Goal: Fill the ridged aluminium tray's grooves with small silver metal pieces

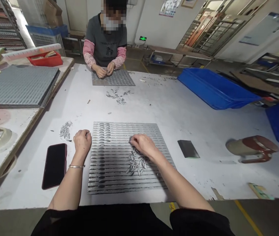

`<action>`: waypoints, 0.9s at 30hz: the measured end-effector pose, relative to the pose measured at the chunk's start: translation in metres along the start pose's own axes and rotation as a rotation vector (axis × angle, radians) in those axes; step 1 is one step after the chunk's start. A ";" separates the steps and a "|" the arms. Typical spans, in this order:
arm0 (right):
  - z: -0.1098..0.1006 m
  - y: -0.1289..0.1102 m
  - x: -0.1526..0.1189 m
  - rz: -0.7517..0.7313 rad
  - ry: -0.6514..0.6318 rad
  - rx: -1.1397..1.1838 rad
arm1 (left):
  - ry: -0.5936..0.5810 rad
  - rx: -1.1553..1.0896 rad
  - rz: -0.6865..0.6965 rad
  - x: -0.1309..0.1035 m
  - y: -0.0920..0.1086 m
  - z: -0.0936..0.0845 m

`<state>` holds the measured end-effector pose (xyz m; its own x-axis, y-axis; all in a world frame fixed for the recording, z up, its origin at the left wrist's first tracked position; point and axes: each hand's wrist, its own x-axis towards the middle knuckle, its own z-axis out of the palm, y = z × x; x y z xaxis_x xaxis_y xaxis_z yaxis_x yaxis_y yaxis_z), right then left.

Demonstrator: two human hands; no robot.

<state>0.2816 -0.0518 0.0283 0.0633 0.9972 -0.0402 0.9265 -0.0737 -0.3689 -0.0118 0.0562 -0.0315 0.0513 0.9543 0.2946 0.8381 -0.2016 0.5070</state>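
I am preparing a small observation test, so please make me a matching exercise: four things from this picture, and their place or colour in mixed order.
1. left hand
2. right hand
3. phone
4. jug

A. black with a reddish edge
B. over the ridged plate
C. right of the dark block
D. just beside the plate's left edge

Pairs: 1-D, 2-B, 3-A, 4-C
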 end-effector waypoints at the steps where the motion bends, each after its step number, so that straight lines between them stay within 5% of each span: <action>1: -0.003 0.003 -0.003 -0.004 -0.047 -0.077 | 0.004 -0.003 -0.003 0.000 0.000 0.000; 9: -0.001 -0.007 0.006 -0.079 -0.239 -0.285 | -0.010 -0.025 -0.003 -0.002 -0.003 0.003; 13: -0.007 -0.012 0.004 0.003 -0.307 -0.345 | -0.013 -0.024 -0.026 -0.003 0.000 0.003; 17: -0.008 -0.027 0.006 -0.104 -0.175 -0.189 | -0.017 -0.022 -0.035 -0.004 0.002 0.003; 22: 0.029 -0.053 0.031 -0.393 -0.057 0.045 | -0.022 -0.025 -0.030 -0.005 0.002 0.001; 27: 0.074 -0.055 0.047 -0.458 0.005 -0.026 | -0.027 -0.017 -0.031 -0.006 0.001 0.001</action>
<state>0.2062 -0.0022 -0.0221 -0.3539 0.9268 0.1259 0.8683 0.3756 -0.3241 -0.0106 0.0509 -0.0339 0.0407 0.9657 0.2566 0.8301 -0.1756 0.5292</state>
